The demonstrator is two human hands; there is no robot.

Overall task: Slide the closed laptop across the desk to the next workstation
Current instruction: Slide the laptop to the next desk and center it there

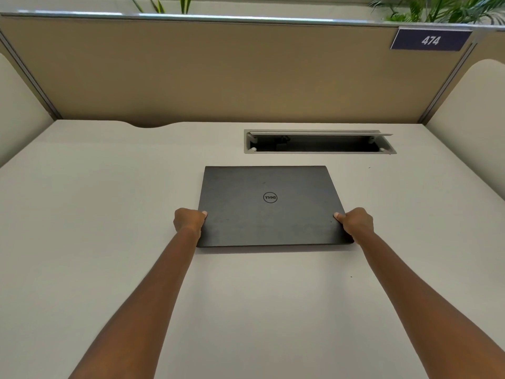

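Note:
A closed dark grey laptop (270, 206) with a round logo on its lid lies flat on the white desk (109, 214), near the middle. My left hand (189, 220) grips its left edge close to the front corner, thumb on the lid. My right hand (355, 221) grips the right edge the same way, thumb on top. Both arms reach straight forward from the bottom of the view.
An open cable hatch (318, 142) is cut into the desk just beyond the laptop. A tan partition (218, 72) closes the back, with a blue sign reading 474 (430, 39). Low curved white dividers stand at the left (19, 110) and right (475, 110) sides.

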